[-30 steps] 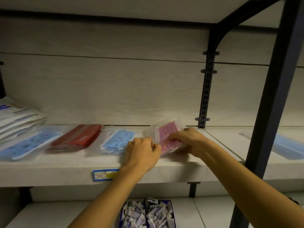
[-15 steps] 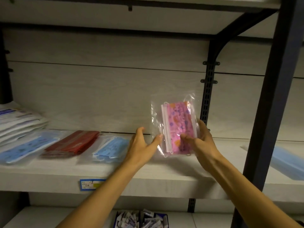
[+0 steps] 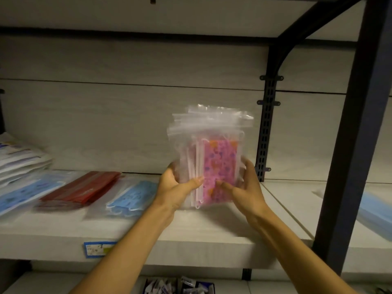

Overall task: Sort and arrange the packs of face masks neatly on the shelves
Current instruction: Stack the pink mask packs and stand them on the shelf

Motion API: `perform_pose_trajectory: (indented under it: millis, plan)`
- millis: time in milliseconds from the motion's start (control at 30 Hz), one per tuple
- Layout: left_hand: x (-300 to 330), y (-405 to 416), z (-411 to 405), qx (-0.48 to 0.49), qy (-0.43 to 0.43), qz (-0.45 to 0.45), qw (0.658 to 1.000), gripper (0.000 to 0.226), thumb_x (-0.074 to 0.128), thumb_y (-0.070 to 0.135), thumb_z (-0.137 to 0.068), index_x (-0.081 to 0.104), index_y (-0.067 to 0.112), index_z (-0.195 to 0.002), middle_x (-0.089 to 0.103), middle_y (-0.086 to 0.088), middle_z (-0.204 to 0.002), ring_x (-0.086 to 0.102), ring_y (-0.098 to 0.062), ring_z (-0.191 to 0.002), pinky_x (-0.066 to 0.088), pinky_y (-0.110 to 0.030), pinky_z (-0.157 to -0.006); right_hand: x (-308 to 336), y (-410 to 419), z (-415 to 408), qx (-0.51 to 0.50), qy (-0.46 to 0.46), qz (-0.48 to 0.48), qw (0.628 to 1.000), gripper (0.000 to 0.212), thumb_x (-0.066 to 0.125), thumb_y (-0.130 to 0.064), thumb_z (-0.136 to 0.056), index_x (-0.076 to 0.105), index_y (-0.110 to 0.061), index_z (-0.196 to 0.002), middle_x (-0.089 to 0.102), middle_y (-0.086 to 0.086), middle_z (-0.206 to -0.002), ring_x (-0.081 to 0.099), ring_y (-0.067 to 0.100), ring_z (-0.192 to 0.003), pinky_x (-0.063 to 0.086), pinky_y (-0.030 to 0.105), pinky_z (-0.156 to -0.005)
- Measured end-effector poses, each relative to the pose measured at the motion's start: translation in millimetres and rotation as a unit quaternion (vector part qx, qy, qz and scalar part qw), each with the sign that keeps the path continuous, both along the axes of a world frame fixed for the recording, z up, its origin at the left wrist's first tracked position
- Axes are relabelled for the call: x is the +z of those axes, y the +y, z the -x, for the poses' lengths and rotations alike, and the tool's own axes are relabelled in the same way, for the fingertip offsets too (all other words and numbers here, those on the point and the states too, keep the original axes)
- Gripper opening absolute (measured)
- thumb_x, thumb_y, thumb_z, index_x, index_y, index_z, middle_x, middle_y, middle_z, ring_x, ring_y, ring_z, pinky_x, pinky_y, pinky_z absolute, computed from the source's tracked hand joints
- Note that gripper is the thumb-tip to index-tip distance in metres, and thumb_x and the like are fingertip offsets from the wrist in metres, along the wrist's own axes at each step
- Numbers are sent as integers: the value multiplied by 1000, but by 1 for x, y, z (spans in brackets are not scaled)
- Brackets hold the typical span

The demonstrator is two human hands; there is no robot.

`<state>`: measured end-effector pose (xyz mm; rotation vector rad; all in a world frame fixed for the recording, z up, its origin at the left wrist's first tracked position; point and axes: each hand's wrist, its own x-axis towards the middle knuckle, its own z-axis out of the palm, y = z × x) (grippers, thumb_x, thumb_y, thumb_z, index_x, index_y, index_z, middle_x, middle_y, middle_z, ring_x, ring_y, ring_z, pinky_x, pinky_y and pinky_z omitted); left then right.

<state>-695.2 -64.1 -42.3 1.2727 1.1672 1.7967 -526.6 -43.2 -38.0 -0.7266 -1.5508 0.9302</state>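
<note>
You hold the pink mask packs [image 3: 219,166] upright in the air, above the front part of the shelf [image 3: 191,230], a bunch of clear zip bags with their sealed tops fanned out at the top. Your left hand [image 3: 176,189] grips the bunch from its left side: the thumb [image 3: 196,180] lies across the front of the plastic and the other fingers curl round behind, out of sight. Your right hand [image 3: 244,187] grips the right side, thumb pressed on the pink print low down, fingers wrapped along the right edge.

On the shelf to the left of your hands lie a blue mask pack [image 3: 131,197], then a red mask pack [image 3: 82,189], then more blue packs [image 3: 23,193] and a white stack [image 3: 19,160]. A dark post [image 3: 347,145] stands at the right.
</note>
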Motion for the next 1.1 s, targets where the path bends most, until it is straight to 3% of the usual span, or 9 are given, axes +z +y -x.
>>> perform_pose_trajectory:
  millis: [67, 167, 267, 333, 533, 667, 800, 933, 1100]
  plan:
    - [2, -2, -4, -2, 28, -3, 1000, 38, 80, 7, -72, 63, 20, -103, 71, 5, -96, 67, -8, -90, 52, -15, -74, 3, 0, 0, -16, 0, -25, 1000, 35, 68, 7, -80, 57, -20, -101, 62, -7, -90, 65, -1, -71, 57, 19, -58]
    - [2, -4, -9, -6, 59, 2, 998, 28, 75, 9, -78, 61, 26, -97, 68, 10, -92, 63, 0, -85, 47, -6, -64, 2, 1, 2, -14, -5, -20, 1000, 35, 67, -3, -76, 64, -13, -110, 68, 9, -99, 68, 8, -84, 58, 23, -64]
    - [0, -5, -7, 21, 63, -1, 998, 35, 73, 14, -80, 58, 26, -108, 67, 7, -102, 63, -9, -97, 51, -23, -83, -2, 3, 0, -49, -21, 7, 999, 32, 61, -13, -89, 52, -22, -118, 65, 4, -105, 67, 10, -89, 58, 27, -71]
    - [0, -6, -6, 31, 69, 0, 997, 43, 71, 25, -73, 55, 26, -113, 67, 5, -107, 63, -12, -101, 50, -34, -92, -4, 5, -1, -46, -12, 27, 998, 30, 59, -22, -92, 48, -23, -120, 66, 1, -100, 67, 8, -84, 53, 19, -63]
    - [2, -9, -8, 40, 80, 13, 996, 59, 68, 32, -65, 49, 27, -120, 66, 4, -111, 64, -14, -101, 50, -44, -95, -10, 6, 0, -45, -6, 15, 999, 36, 56, -29, -94, 37, -37, -124, 66, 0, -108, 67, 11, -92, 57, 37, -81]
    - [3, -8, -7, 52, 67, 19, 996, 32, 68, 23, -84, 53, 29, -112, 65, 5, -107, 62, -15, -101, 49, -45, -95, -9, 1, 0, -61, -18, -29, 998, 63, 49, -56, -83, 25, -41, -139, 59, 0, -118, 63, 16, -103, 55, 37, -82]
    - [-1, -9, -9, 63, 126, -17, 990, 31, 59, 2, -86, 58, 27, -105, 68, 5, -102, 64, -13, -97, 51, -36, -91, -10, 0, 2, -69, -49, -33, 996, 57, 50, -52, -86, 34, -33, -138, 60, 3, -125, 61, 22, -112, 55, 48, -89]
    - [0, -14, -11, 85, 150, -54, 984, 44, 64, 12, -89, 44, 26, -126, 47, 18, -119, 45, 1, -113, 36, -19, -91, -9, 0, -1, -75, -17, -56, 995, 27, 50, -39, -93, 40, -52, -114, 65, -11, -103, 67, 4, -89, 59, 28, -71]
    - [0, -15, -12, 17, 130, -20, 991, 55, 63, 16, -89, 31, 47, -121, 45, 36, -112, 46, 27, -99, 37, -6, -85, -9, -4, 1, -58, -24, -55, 997, 44, 46, -43, -95, 30, -44, -136, 55, -23, -110, 59, 7, -104, 53, 37, -89]
